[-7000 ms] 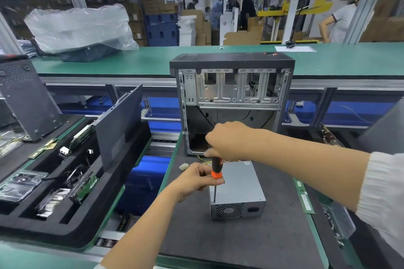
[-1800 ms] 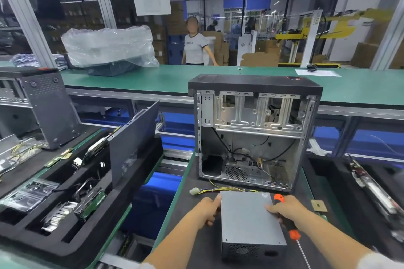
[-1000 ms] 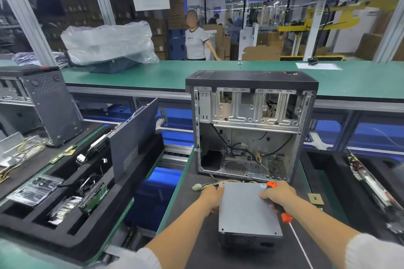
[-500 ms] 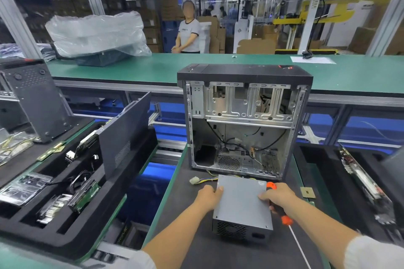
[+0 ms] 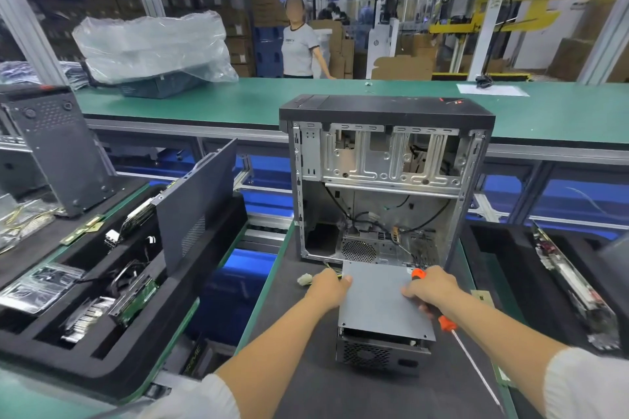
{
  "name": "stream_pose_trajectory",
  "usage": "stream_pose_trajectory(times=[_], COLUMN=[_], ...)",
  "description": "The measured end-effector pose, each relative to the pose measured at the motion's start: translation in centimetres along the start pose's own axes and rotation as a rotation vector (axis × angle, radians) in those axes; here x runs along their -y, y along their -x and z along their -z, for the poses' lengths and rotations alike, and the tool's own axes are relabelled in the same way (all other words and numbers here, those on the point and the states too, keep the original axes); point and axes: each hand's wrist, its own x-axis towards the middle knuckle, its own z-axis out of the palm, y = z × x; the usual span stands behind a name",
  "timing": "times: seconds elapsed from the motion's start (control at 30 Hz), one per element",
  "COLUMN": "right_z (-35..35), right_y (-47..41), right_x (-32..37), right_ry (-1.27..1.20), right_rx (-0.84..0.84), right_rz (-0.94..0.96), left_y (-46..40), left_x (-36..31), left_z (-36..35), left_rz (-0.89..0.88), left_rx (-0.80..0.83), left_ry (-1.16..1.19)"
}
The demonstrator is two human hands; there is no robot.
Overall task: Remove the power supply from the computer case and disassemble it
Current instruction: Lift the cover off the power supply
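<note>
The grey power supply point(image 5: 381, 303) lies on the dark mat in front of the open computer case point(image 5: 384, 109). Its flat top cover sits raised off the black vented base point(image 5: 371, 354), with a gap along the near edge. My left hand point(image 5: 328, 286) grips the cover's far left corner. My right hand point(image 5: 432, 289) presses on the cover's right edge while holding an orange-and-black screwdriver point(image 5: 446, 321), whose shaft points toward me. A white connector point(image 5: 304, 280) on yellow wires lies left of the supply.
A black foam tray point(image 5: 51, 360) with removed parts and a leaning side panel point(image 5: 194, 207) stands to the left. Another foam tray point(image 5: 531, 292) is on the right. Behind the case runs a green conveyor point(image 5: 238, 102) with a plastic-wrapped bin point(image 5: 149, 44); a person point(image 5: 299, 44) stands beyond.
Seven seconds ago the screwdriver stood upright on the supply. Since then both hands took the cover's sides, and the cover has now come up off the base.
</note>
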Motion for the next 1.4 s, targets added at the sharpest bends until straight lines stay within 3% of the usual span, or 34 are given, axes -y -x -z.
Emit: stream_pose_trajectory(times=[0.2, 0.37, 0.5, 0.6, 0.73, 0.93, 1.03, 1.13, 1.23, 1.4], right_z=[3.2, 5.3, 5.2, 3.9, 1.4, -4.2, -7.5, -10.8, -13.1, -14.1], right_y=[1.4, 4.2, 6.8, 8.3, 9.4, 10.1, 10.2, 10.2, 10.1, 9.7], right_x=[2.6, 5.8, 7.9, 8.5, 8.5, 8.7, 8.8, 8.2, 7.0, 5.0], right_ry=[0.041, 0.087, -0.191, -0.423, -0.592, -0.404, -0.386, -0.378, -0.387, -0.333], right_rx=[0.007, -0.084, -0.132, -0.033, 0.068, -0.068, -0.101, -0.085, -0.051, -0.025], right_rz=[0.144, 0.301, 0.42, 0.414, 0.345, 0.346, 0.345, 0.301, 0.246, 0.198], left_y=[0.3, 1.4, 2.9, 3.7, 4.5, 5.5, 5.1, 4.3, 3.7, 2.9], left_x=[-1.5, -2.1, -1.1, 0.6, 3.2, 8.7, 11.0, 13.0, 14.5, 15.7], left_z=[2.7, 5.4, 7.8, 8.9, 10.2, 12.4, 12.7, 12.2, 11.2, 8.4], left_rz=[-0.038, 0.004, 0.103, 0.088, 0.006, -0.132, -0.169, -0.136, -0.124, -0.101], left_rx=[-0.061, -0.228, -0.223, -0.239, -0.212, -0.183, -0.245, -0.35, -0.343, -0.276], left_ry=[0.035, 0.403, 0.88, 1.012, 0.903, 0.567, 0.446, 0.249, 0.073, 0.044])
